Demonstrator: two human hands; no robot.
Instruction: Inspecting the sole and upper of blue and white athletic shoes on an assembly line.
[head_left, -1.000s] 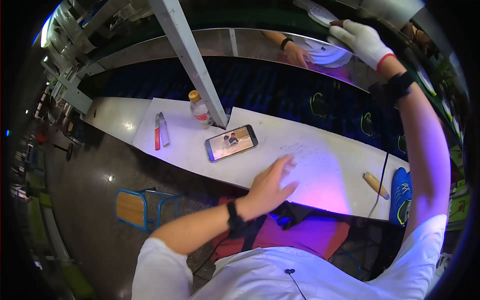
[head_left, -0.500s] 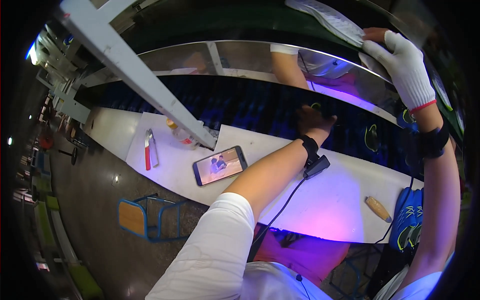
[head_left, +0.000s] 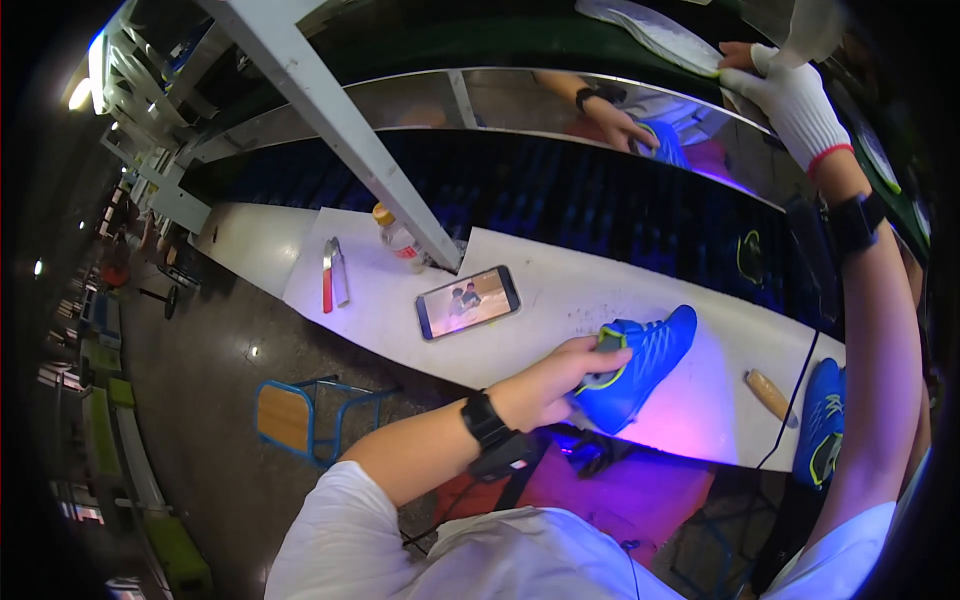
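Note:
My bare left hand (head_left: 555, 385) is closed on a blue sneaker (head_left: 645, 375), thumb at its collar with lime-green trim. The sneaker is above the white worktop, its toe pointing away to the right. At the upper right, my right hand (head_left: 785, 105), in a white knit glove with bare fingertips showing, is closed at the near end of a white shoe sole (head_left: 655, 38) on the upper dark green belt. Part of that grip is hidden. A second blue sneaker (head_left: 822, 415) is beside my right forearm.
On the white worktop (head_left: 560, 290) are a phone (head_left: 468, 302), red-handled nippers (head_left: 332, 275), a capped bottle (head_left: 400, 240) and a wooden-handled tool (head_left: 768, 394). A slanting metal post (head_left: 340, 120) rises beside the dark roller conveyor (head_left: 560, 190). A blue-framed stool (head_left: 285, 415) stands at left.
My left hand has come back from the dark conveyor to the worktop, now with the blue sneaker in it. My right hand stays at the white sole.

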